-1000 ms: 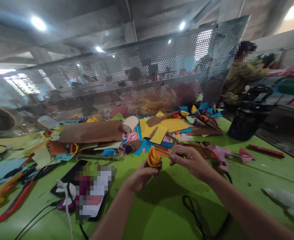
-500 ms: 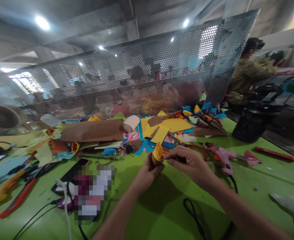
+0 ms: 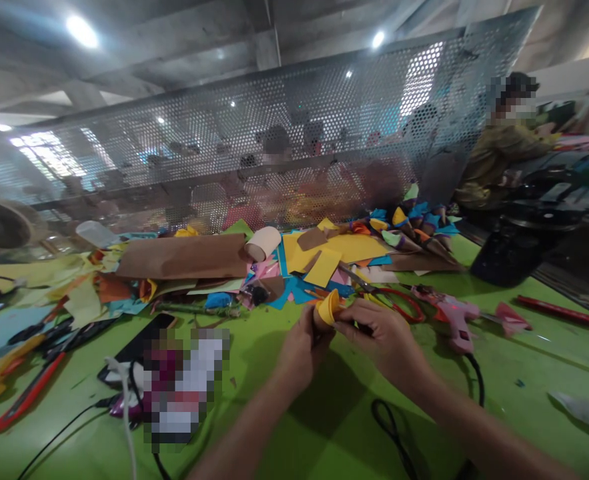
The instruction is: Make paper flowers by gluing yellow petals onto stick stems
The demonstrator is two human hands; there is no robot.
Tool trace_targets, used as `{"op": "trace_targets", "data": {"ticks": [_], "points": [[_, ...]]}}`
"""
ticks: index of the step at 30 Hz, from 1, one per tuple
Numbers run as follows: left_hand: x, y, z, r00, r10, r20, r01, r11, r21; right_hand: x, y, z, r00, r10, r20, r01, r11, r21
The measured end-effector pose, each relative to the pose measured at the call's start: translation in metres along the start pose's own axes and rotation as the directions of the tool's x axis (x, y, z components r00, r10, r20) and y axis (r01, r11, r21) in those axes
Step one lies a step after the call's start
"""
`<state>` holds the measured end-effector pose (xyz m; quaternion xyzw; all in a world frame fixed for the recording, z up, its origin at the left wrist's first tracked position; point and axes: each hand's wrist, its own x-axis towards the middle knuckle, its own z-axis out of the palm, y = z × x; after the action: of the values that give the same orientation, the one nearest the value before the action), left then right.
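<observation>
Both my hands meet over the green table (image 3: 299,433), just above its middle. My left hand (image 3: 301,347) is closed round the lower part of a small rolled yellow-orange paper piece (image 3: 328,308). My right hand (image 3: 379,333) pinches the same piece from the right, fingers pressed together at its rim. The roll tilts toward the right hand. Right behind the hands lie red-handled scissors (image 3: 397,300) and a pink glue gun (image 3: 451,317) with its black cord (image 3: 389,427) trailing toward me.
A heap of coloured paper sheets (image 3: 324,257), brown paper (image 3: 184,257) and a tape roll (image 3: 263,242) fills the table's far side before a perforated metal screen (image 3: 274,153). A phone (image 3: 139,347) and red cutters (image 3: 24,397) lie left. A person (image 3: 504,153) sits at the far right.
The two hands have come together: the right hand moved left onto the paper roll. The roll has tipped from upright toward the right and sits lower.
</observation>
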<state>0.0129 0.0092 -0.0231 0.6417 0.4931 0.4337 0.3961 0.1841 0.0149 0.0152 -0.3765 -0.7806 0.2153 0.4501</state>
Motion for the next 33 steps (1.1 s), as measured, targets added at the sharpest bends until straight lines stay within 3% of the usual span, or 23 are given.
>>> {"op": "trace_targets", "data": {"ticks": [5,11,16,21,24,27,33], "points": [[-0.002,-0.004,0.004,0.998,0.069,0.005,-0.069,0.992,0.109,-0.002,-0.002,0.002,0.999,-0.012,-0.037,0.011,1.0,-0.018],[-0.003,-0.001,0.005,1.0,0.002,-0.011,0.0,0.98,0.197,-0.003,-0.006,0.0,0.999,0.017,-0.029,-0.019,0.998,-0.053],[-0.002,0.002,0.003,0.999,0.029,-0.032,-0.022,0.98,0.2,-0.003,-0.011,-0.006,1.0,-0.005,-0.013,0.004,0.993,-0.12],[0.0,-0.003,0.001,0.997,0.082,-0.006,-0.08,0.981,0.175,0.0,-0.012,-0.026,0.983,-0.147,-0.108,0.128,0.978,-0.165],[0.0,-0.006,-0.001,0.994,0.108,0.033,-0.111,0.984,0.141,0.005,-0.012,-0.036,0.963,-0.268,0.019,0.267,0.948,-0.172],[-0.003,-0.005,-0.004,0.99,0.123,0.072,-0.129,0.988,0.086,0.009,-0.011,-0.039,0.942,-0.29,0.169,0.321,0.927,-0.196],[-0.006,0.002,-0.008,0.986,0.124,0.115,-0.137,0.985,0.109,0.01,-0.005,-0.034,0.945,-0.278,0.171,0.308,0.933,-0.184]]}}
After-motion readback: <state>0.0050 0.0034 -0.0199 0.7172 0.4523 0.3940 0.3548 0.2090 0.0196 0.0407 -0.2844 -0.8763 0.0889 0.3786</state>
